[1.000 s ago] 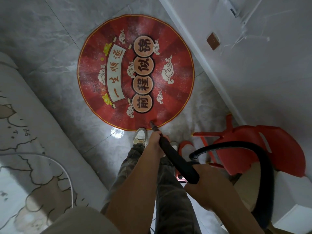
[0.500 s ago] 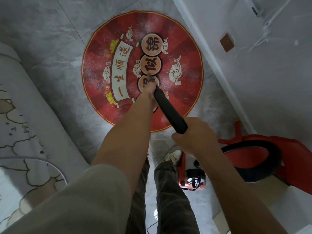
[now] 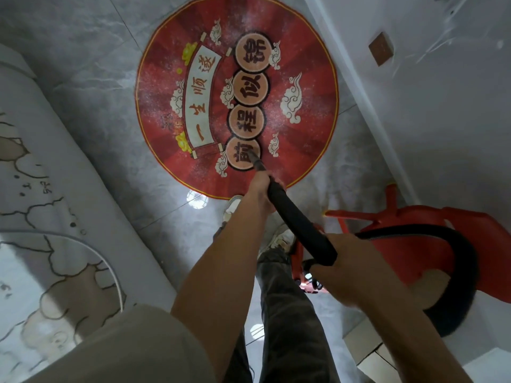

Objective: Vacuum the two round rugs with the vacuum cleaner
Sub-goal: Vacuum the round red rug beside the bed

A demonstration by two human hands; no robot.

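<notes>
A round red rug (image 3: 304, 73) with a cream scroll and four orange character discs lies on the grey floor ahead of my feet. I hold a black vacuum wand (image 3: 293, 214) that slants down to it; its thin nozzle tip rests on the nearest orange disc. My left hand (image 3: 258, 189) grips the wand near the nozzle. My right hand (image 3: 343, 269) grips its upper end, where a black hose (image 3: 459, 255) loops off to the right. The red vacuum body (image 3: 300, 275) shows partly behind my right hand. A pale round rug (image 3: 33, 299) lies at the lower left.
A red plastic chair (image 3: 431, 222) stands at the right against the white wall (image 3: 442, 120), with the baseboard running diagonally past the red rug. A long pale grey edge crosses the left side. My legs and shoes are under the wand.
The nozzle has drawn back toward me, from the rug's middle discs to the nearest disc. Both hands pulled back with the wand, and the view tilted down.
</notes>
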